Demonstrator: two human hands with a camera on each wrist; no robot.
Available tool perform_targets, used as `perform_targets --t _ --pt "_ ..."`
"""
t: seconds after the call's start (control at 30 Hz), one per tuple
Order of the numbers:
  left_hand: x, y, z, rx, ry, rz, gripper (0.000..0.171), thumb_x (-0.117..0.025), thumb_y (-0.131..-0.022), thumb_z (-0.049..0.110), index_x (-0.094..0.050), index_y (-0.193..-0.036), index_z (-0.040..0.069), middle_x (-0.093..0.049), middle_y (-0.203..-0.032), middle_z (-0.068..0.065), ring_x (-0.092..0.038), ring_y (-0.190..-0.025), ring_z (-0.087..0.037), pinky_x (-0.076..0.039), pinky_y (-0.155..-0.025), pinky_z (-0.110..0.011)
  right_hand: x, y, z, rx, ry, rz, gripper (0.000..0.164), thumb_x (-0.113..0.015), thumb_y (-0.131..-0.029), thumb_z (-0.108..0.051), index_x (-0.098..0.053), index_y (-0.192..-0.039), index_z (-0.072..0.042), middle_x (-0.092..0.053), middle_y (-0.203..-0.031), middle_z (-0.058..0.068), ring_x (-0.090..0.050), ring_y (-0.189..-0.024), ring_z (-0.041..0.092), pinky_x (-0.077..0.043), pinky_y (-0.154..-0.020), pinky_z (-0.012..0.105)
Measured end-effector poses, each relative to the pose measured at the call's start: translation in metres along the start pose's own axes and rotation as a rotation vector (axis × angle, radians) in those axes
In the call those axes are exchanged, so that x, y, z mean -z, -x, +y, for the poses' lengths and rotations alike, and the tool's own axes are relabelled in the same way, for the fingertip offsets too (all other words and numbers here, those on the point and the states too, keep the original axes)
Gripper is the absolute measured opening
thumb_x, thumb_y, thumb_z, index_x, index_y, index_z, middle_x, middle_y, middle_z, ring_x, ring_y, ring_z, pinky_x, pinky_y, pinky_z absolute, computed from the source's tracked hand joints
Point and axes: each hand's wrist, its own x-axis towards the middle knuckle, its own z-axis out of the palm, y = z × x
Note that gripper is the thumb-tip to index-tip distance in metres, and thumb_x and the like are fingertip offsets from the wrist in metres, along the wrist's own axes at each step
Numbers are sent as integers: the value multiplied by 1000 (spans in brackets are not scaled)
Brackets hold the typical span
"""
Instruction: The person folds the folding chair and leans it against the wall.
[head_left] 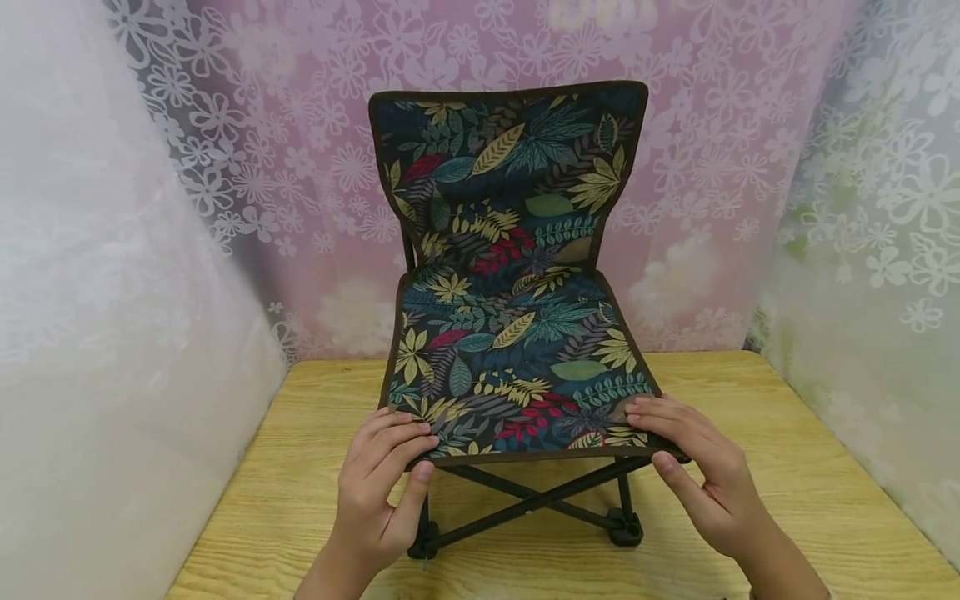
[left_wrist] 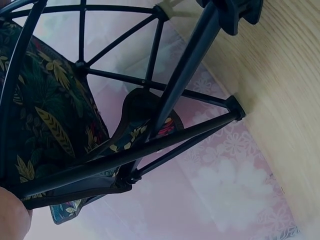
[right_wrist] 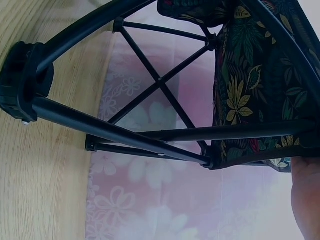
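Observation:
A small folding chair [head_left: 517, 333] with dark leaf-print fabric stands unfolded and upright on the wooden table. My left hand [head_left: 382, 479] holds the seat's front left corner, fingers on top of the fabric and thumb against the front edge. At the front right corner, my right hand [head_left: 705, 471] has the same hold. Black crossed legs [head_left: 528, 502] show under the seat's front edge. From below, the left wrist view shows the frame tubes [left_wrist: 130, 155] and part of my thumb at the edge. A black plastic foot [right_wrist: 25, 82] is close in the right wrist view.
The light wooden table [head_left: 300, 483] carries the chair. Behind it hangs a pink flowered curtain [head_left: 315, 167]. A pale sheet [head_left: 112, 292] hangs at the left and a pale flowered sheet [head_left: 885, 292] at the right.

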Motion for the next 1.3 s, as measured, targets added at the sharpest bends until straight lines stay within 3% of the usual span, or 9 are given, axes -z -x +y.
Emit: perform_targets --t 0.67,1.3 --pt "-4 -3 -1 -34 21 20 33 -54 -110 16 -79 -94 1 -75 -93 -14 -63 -101 -38 -43 -112 -39 -4 -1 0 -4 -43 1 22 -58 -105 0 -73 -118 8 -70 -131 20 -62 -134 20 -33 -128 31" --pt "-5 -5 -2 -51 12 4 34 -52 -110 16 -78 -93 1 -74 -92 -12 -62 -99 -36 -40 -112 -39 -5 -2 -3 -28 -11 8 21 -60 -103 1 -74 -118 4 -70 -128 18 -62 -132 18 -34 -127 30"
